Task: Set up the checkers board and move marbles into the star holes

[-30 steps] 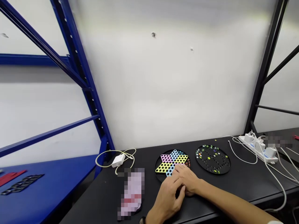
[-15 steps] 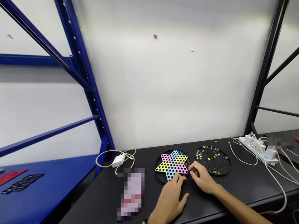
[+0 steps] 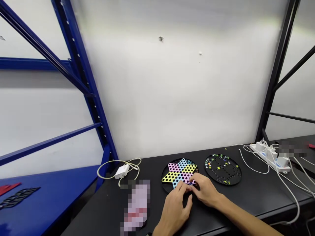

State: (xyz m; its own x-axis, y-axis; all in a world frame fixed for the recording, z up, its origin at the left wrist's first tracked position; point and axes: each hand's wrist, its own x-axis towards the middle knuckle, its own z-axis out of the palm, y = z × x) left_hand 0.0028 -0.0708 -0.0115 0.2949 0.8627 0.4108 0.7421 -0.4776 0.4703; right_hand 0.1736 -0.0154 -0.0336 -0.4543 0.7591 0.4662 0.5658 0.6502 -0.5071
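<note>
A round black board with a colourful six-pointed star [image 3: 179, 170] lies on the black table [image 3: 246, 200]. My left hand [image 3: 174, 206] rests at the board's near edge, fingers curled towards its lower point. My right hand [image 3: 205, 191] touches the board's near right side, fingertips pinched together on something too small to make out. To the right lies a second round black tray [image 3: 222, 168] holding several small coloured marbles.
A white charger with a coiled cable [image 3: 121, 169] lies at the table's left back. A blurred pink-and-red object [image 3: 136, 209] sits near the front. A power strip with plugs and cables [image 3: 269, 155] is at the right. Blue shelving [image 3: 81, 85] stands at the left.
My right hand moved from the board out to its right edge, then back left to the near right side. My left hand shifted slightly left. The camera drifted a little.
</note>
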